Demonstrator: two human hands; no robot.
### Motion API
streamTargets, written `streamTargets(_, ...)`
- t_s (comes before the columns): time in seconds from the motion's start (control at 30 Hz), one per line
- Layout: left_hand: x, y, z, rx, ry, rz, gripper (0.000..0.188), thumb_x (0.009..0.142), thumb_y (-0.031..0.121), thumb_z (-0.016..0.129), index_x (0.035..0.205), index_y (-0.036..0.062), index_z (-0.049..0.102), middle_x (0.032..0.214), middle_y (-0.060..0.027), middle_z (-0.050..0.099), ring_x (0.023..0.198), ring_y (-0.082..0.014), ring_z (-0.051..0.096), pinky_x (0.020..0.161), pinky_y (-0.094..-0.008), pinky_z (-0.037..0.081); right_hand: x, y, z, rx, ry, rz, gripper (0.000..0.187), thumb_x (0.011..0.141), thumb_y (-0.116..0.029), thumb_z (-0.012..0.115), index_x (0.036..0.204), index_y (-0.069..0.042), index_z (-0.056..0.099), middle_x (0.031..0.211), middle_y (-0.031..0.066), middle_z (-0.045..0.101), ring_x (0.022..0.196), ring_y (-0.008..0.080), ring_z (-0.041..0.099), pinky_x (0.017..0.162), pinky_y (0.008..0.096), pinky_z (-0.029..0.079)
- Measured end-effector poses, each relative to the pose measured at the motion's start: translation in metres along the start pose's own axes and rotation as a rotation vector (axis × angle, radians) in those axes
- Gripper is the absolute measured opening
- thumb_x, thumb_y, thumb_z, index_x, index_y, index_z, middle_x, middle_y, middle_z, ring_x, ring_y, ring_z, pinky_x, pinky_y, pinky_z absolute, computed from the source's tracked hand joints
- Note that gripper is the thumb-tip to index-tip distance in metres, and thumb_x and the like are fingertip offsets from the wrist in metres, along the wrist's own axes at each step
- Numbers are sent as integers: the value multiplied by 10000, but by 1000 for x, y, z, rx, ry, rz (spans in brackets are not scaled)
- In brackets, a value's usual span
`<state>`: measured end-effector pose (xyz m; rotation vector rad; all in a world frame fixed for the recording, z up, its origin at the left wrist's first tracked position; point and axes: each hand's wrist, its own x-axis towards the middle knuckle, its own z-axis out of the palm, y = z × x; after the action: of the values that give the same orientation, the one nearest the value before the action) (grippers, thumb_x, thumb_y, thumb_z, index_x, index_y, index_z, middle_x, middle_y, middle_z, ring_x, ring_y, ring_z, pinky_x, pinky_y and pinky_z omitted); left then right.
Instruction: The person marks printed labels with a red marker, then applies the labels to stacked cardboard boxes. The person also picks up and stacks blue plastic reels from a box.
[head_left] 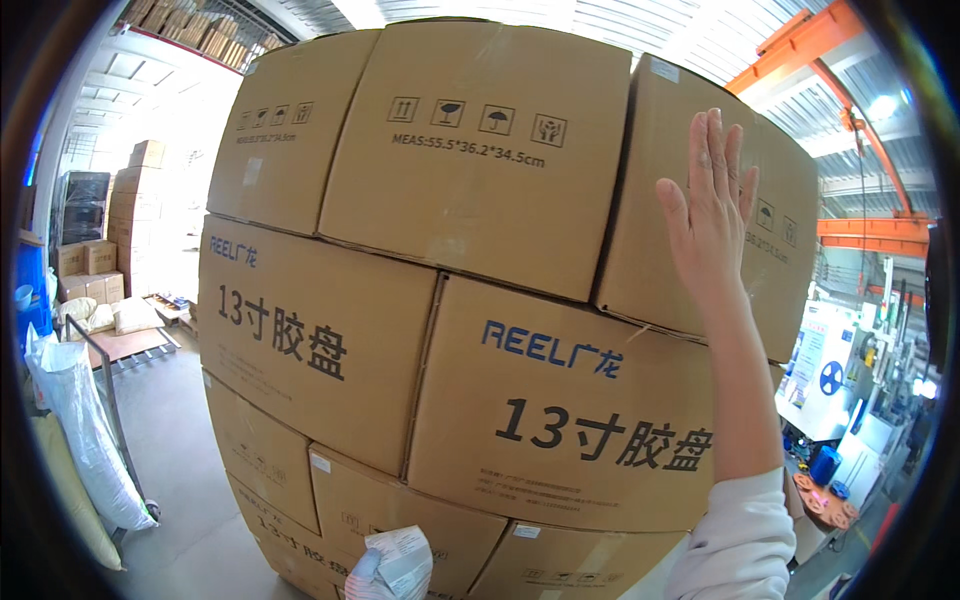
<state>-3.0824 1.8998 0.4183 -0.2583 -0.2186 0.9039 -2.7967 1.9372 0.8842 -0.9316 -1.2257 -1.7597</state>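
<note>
A tall stack of brown cardboard cartons fills the middle of the view. My right hand (712,200) is raised with bare fingers stretched out, its palm toward the upper right carton (665,180). It lies over that carton's front; whether it presses on it I cannot tell. To its left sits a wide upper carton (470,200) with handling symbols. Low in the middle, my left hand (362,580) shows only in part, looking pale as if gloved. It holds a white printed paper (404,562) before a lower carton (450,530).
At the left stand a cart with a dark handle (108,400) and white sacks (90,430). Farther back are more stacked cartons (135,210) and a pallet (135,345). An orange crane beam (800,45) hangs at upper right, above machinery (825,370) and orange reels (825,500).
</note>
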Motion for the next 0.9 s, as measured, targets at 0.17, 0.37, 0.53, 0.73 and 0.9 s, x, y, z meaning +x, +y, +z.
streamTargets(0.17,12,-47,14,683,90,206,555,1010,412,465,1379,4,536,1327,-129,620,1233,-279,580,1096,-383,427,-24,-12,35,-90,-305,-57,726,1005,-502,417,1577,-107,206,1638,96,209,1513,336,155,1196,584,86)
streamTargets(0.37,-22,-68,7,697,164,202,522,1008,419,479,1355,40,568,1270,-95,653,1150,-266,622,1017,-390,486,-83,18,-50,103,-254,-45,819,947,-430,559,1577,-69,178,1625,157,212,1512,366,142,1185,591,106)
streamTargets(0.53,-22,-25,-73,427,-234,-157,444,979,438,529,1244,100,642,1103,-60,697,1018,-250,651,867,-399,542,-164,8,-114,62,-773,-231,929,847,-540,635,1561,-87,252,1607,136,270,1506,344,184,1173,617,119)
streamTargets(0.73,-3,-121,-41,629,465,292,356,963,472,541,1075,155,659,888,-21,642,811,-205,592,734,-372,504,-118,60,-102,104,-234,-140,824,897,-610,521,1558,-170,300,1620,61,270,1519,316,148,1191,616,60)
streamTargets(0.9,43,-110,-121,650,57,-105,452,974,460,530,1241,112,639,1083,-65,689,1010,-273,642,914,-415,518,-103,107,-33,115,-316,-202,729,946,-571,475,1570,-260,262,1644,29,206,1529,293,102,1197,615,47)
